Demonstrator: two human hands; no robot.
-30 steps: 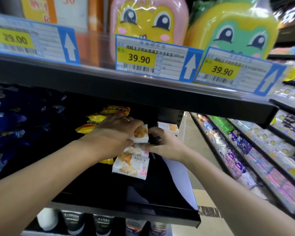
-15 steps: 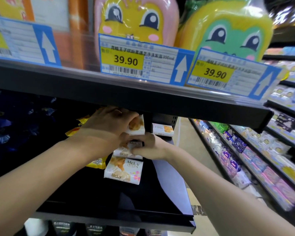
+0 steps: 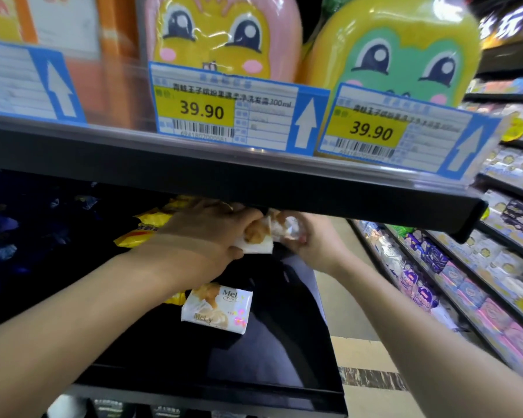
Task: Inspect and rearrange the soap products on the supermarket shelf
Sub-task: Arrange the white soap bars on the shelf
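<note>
Both hands reach under the upper shelf edge onto a black shelf [image 3: 284, 351]. My left hand [image 3: 206, 236] grips a white soap packet [image 3: 258, 238] with a cream-puff picture. Right beside it, my right hand [image 3: 314, 239] holds a second white soap packet [image 3: 284, 226], raised close to the first; it is blurred and partly hidden by the upper shelf. A third white soap packet [image 3: 216, 307] marked "MeLy" lies flat on the shelf below my left wrist. Yellow soap packets [image 3: 147, 229] lie behind my left hand.
The upper shelf front [image 3: 254, 179] carries price tags [image 3: 224, 111] reading 39.90 below cartoon-faced bottles [image 3: 221, 34]. Dark blue packs [image 3: 18, 236] fill the shelf's left side. An aisle floor [image 3: 360, 351] and more stocked shelves [image 3: 453, 282] run along the right.
My right hand has lifted the second packet off the lying one, up beside the packet in my left hand. The view has moved closer, so one packet remains flat on the shelf.
</note>
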